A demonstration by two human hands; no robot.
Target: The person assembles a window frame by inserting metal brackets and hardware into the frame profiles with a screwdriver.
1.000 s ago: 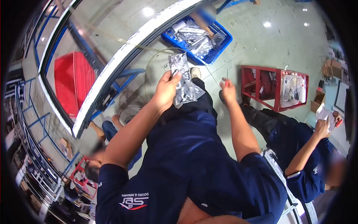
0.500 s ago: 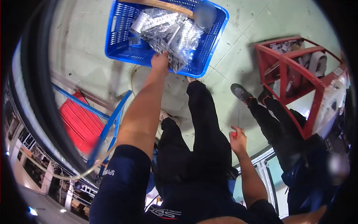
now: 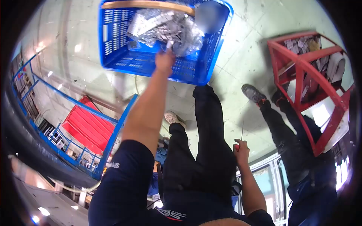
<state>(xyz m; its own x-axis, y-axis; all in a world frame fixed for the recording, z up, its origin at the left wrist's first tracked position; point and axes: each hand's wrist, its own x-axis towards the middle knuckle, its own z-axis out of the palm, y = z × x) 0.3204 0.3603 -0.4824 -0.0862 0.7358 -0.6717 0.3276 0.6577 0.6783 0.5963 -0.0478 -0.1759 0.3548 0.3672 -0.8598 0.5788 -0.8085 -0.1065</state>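
Blue basket (image 3: 130, 62) (wooden strip (image 3: 151, 4) along far side), red frame (image 3: 299, 71) apart

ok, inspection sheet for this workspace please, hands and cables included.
Surface: pale tiled floor with dark marks.
Job items: clear plastic bags piled in blue basket; red-handled tool in right hand.
Clutter: wooden bar along the basket's far side; mixed items in red rack.
Hands: left hand inside the basket, at the bags, blurred, grip unclear; right hand closed around the tool's handle.
Cables: pale hose at lower left.
Surroundings: blue frame and red panel to the left; another person's legs beside the rack.
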